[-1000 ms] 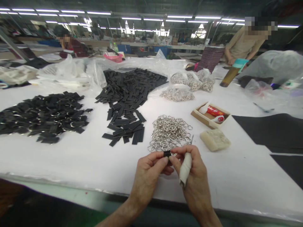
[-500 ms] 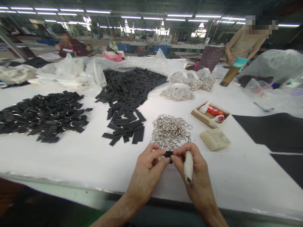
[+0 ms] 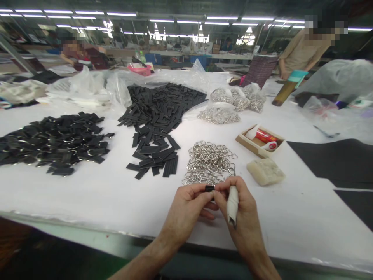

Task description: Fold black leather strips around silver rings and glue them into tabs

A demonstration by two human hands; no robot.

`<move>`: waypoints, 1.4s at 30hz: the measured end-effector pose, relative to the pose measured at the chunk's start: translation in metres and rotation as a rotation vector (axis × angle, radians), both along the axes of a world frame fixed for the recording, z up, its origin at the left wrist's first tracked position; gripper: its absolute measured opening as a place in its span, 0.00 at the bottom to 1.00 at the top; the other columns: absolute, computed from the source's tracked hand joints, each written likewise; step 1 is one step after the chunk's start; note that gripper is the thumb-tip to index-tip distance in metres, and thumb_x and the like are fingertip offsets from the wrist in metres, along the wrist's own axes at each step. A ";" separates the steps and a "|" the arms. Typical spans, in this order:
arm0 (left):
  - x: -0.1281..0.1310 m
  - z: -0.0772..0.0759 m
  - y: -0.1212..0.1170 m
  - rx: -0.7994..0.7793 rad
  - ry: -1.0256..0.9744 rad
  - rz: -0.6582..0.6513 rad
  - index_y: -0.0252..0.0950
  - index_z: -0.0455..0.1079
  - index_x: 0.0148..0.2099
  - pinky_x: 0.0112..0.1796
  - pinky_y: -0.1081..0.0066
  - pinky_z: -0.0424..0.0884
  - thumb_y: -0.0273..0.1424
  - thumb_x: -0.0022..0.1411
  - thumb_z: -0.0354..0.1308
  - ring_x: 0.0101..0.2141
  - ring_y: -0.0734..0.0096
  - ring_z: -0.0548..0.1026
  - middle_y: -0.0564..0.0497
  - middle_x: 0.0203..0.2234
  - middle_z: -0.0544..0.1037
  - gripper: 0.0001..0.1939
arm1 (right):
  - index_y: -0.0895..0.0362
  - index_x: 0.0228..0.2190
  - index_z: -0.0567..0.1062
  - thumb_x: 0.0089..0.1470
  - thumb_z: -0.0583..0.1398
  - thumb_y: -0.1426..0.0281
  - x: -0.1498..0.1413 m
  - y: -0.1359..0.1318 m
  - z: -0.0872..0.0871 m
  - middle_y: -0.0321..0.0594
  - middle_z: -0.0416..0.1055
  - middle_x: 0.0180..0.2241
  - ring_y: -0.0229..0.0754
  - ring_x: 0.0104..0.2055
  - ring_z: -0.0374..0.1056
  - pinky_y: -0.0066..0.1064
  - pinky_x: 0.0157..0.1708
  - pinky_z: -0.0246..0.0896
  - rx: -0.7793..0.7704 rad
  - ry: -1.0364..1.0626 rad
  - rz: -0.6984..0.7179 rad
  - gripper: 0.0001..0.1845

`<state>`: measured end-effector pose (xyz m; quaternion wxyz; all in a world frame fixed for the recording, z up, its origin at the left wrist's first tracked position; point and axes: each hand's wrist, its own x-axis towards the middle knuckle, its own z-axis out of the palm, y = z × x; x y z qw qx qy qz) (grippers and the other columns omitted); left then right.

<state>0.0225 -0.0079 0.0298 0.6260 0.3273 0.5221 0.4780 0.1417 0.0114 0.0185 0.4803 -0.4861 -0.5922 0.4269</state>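
Note:
Between my fingertips is a small black strap piece (image 3: 210,188), seemingly folded over. My left hand (image 3: 188,208) pinches it from the left, with the lower fingers curled beneath. From the other side my right hand (image 3: 240,204) grips it with thumb and forefinger. A white-wrapped tool handle (image 3: 232,204) is also tucked in my right hand; its far end is hidden. Just beyond my hands lies a pile of metal D-shaped rings (image 3: 210,161). Loose flat black strips (image 3: 157,155) are spread to the left of the rings.
Far left is a heap of black pieces with rings (image 3: 55,144). Bags of rings (image 3: 223,112) stand behind. At right are a cardboard tray (image 3: 253,149) with a red tube, a waxy block (image 3: 265,172) and black sheets (image 3: 329,161). A co-worker (image 3: 303,54) stands at back right.
My left hand has shifted slightly right and turned, its lower fingers now reaching under the strap piece. My right hand has barely moved and keeps the wrapped handle.

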 end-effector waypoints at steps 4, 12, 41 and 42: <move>0.003 -0.004 -0.001 0.035 0.002 0.019 0.32 0.77 0.39 0.33 0.69 0.75 0.30 0.57 0.56 0.29 0.67 0.77 0.45 0.30 0.80 0.10 | 0.54 0.28 0.65 0.50 0.60 0.67 -0.001 0.001 0.000 0.31 0.67 0.23 0.35 0.22 0.64 0.25 0.21 0.62 -0.022 0.007 -0.005 0.07; 0.005 -0.002 -0.003 0.056 0.058 0.044 0.30 0.76 0.39 0.35 0.67 0.75 0.28 0.60 0.53 0.29 0.66 0.78 0.45 0.30 0.80 0.11 | 0.54 0.28 0.65 0.50 0.60 0.68 0.000 0.001 0.000 0.31 0.66 0.23 0.34 0.22 0.63 0.24 0.21 0.61 -0.014 0.004 0.014 0.07; 0.000 -0.013 0.000 0.006 -0.016 0.063 0.31 0.76 0.35 0.36 0.65 0.75 0.31 0.57 0.59 0.29 0.66 0.77 0.47 0.28 0.80 0.08 | 0.54 0.28 0.65 0.49 0.60 0.70 -0.005 -0.001 -0.004 0.30 0.67 0.24 0.34 0.25 0.65 0.25 0.26 0.63 -0.075 0.075 -0.026 0.06; 0.000 -0.013 0.000 0.003 -0.013 0.071 0.31 0.76 0.34 0.35 0.65 0.75 0.31 0.56 0.59 0.29 0.66 0.77 0.48 0.27 0.80 0.08 | 0.54 0.28 0.65 0.49 0.60 0.70 -0.005 -0.001 -0.004 0.30 0.67 0.24 0.34 0.25 0.65 0.24 0.26 0.63 -0.076 0.072 -0.026 0.06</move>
